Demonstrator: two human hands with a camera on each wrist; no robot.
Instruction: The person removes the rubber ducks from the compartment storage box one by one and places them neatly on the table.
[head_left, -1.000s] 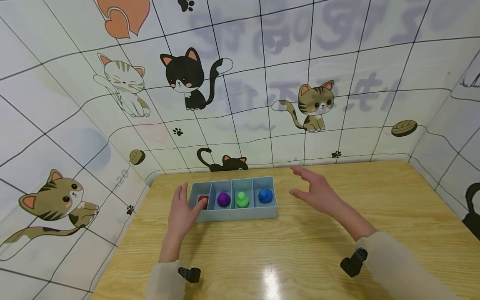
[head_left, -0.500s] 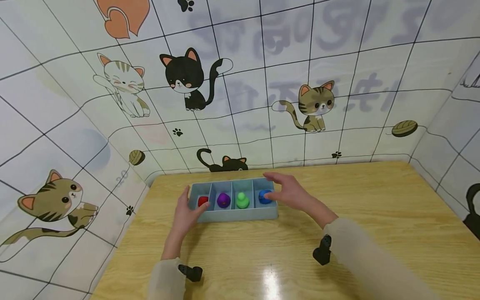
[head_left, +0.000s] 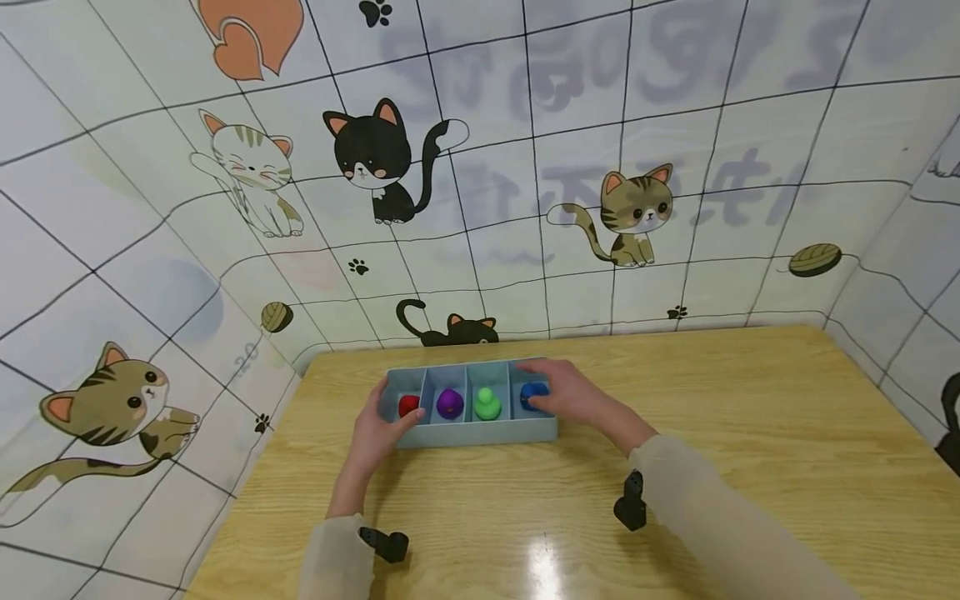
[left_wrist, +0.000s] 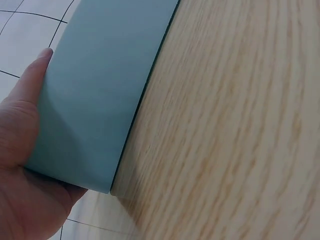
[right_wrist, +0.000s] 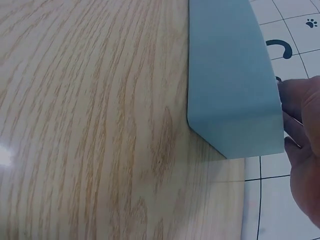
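Observation:
A light blue-grey box [head_left: 480, 433] with a row of compartments stands on the table. From left to right it holds a red figure [head_left: 408, 405], a purple figure [head_left: 450, 404], a green duck [head_left: 488, 406] and a blue duck [head_left: 530, 392]. My left hand [head_left: 377, 432] grips the box's left end, thumb along the front rim in the left wrist view [left_wrist: 31, 90]. Over the right compartment is my right hand [head_left: 573, 396], thumb in front of the blue duck and forefinger stretched to the back rim. Whether it touches the duck is hidden.
The wooden table [head_left: 480, 517] extends in front of the box and to both sides. A white wall covering [head_left: 517, 275] with cat drawings stands behind the table and along its sides. A small black wrist camera [head_left: 631, 502] hangs at my right cuff.
My right hand has come in from the right to the box's right compartment, over the blue duck. My left hand has shifted slightly right against the left end. The box stays put.

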